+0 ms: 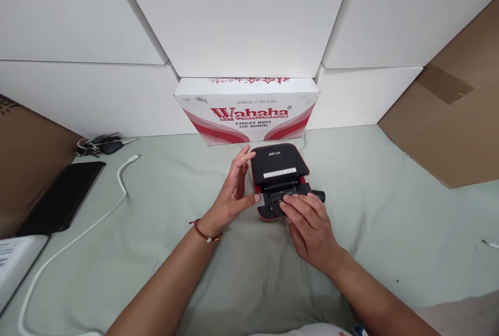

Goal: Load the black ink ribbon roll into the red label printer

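Observation:
A small black device with red edges (279, 162) lies on the cloth with its hinged lid tilted back. Its lower part holds dark workings (278, 202), and a black knob (319, 196) sticks out on the right. My left hand (234, 185) is at the device's left side, fingers spread and raised by the lid. Its thumb touches a small pale tab (261, 200) at the left edge. Over the front of the workings, the fingers of my right hand (310, 221) are bent and pressed together; their tips cover whatever they pinch.
Behind the device stands a white and red water carton (253, 117), against white boxes (249, 18). Brown cardboard (448, 123) rises on the right. To the left are keys (105, 143), a black flat object (64, 195) and a white cable (88, 224) on the green cloth (370, 195).

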`<state>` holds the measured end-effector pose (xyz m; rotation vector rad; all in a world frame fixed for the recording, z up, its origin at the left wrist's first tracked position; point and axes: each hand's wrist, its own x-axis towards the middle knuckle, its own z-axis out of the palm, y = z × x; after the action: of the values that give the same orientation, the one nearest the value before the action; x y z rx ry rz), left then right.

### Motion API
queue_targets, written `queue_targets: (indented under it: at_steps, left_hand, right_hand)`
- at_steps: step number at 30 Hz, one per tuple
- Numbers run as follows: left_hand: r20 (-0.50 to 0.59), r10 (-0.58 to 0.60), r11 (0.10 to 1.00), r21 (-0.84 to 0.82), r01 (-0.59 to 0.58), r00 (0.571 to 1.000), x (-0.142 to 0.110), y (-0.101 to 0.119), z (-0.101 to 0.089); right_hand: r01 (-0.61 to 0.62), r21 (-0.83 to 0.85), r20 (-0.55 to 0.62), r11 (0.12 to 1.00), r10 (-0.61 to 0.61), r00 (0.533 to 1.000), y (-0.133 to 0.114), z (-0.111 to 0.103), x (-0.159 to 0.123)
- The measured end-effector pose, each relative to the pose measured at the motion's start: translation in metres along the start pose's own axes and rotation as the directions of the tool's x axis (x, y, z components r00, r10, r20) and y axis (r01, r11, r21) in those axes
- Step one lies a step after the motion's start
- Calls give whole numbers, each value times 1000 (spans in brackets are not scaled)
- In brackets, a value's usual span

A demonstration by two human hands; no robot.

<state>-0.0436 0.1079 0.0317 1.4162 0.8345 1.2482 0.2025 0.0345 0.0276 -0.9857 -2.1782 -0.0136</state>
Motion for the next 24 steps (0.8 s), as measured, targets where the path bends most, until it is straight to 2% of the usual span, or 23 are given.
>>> queue_targets:
  at_steps: [3,9,12,15,17,19,20,21,22,23,24]
  left_hand:
    - [28,-34,990,-137,37,999,2,-9,7]
    - [52,-34,982,-186,43,998,0,-32,6]
    - [55,-47,971,-232,59,997,-4,-42,5]
    - [-20,-69,967,-247,62,997,-6,-49,6]
    - [-102,-115,961,-264,84,988,-5,-53,7]
    - [-176,-185,946,-298,127,967,-2,-57,8]
    - [-198,-216,937,-318,146,956,0,-59,8]
    - [-210,-235,929,-335,156,949,1,-60,8]
    - [-217,-239,927,-340,157,946,2,-61,8]
    - [-220,-230,934,-325,151,948,3,-62,7]
    - [-219,-213,947,-286,146,952,4,-62,6]
  right_hand:
    - [-2,9,1,1000,2,1000,0,-1,1]
    - [-17,11,10,1000,16,1000,-2,1,-2]
    - [-19,32,31,999,18,999,-5,-9,3]
    - [-69,148,122,987,51,991,-3,-35,22]
    - [-131,228,126,965,105,987,4,-53,44]
    - [-151,242,91,958,133,987,15,-61,71]
    - [-150,212,111,966,129,985,21,-60,86]
    - [-158,152,182,976,129,975,25,-56,102]
    - [-175,56,302,983,150,941,29,-49,117]
    - [-186,-74,452,980,199,870,31,-40,131]
    - [-177,-213,585,961,270,764,32,-29,144]
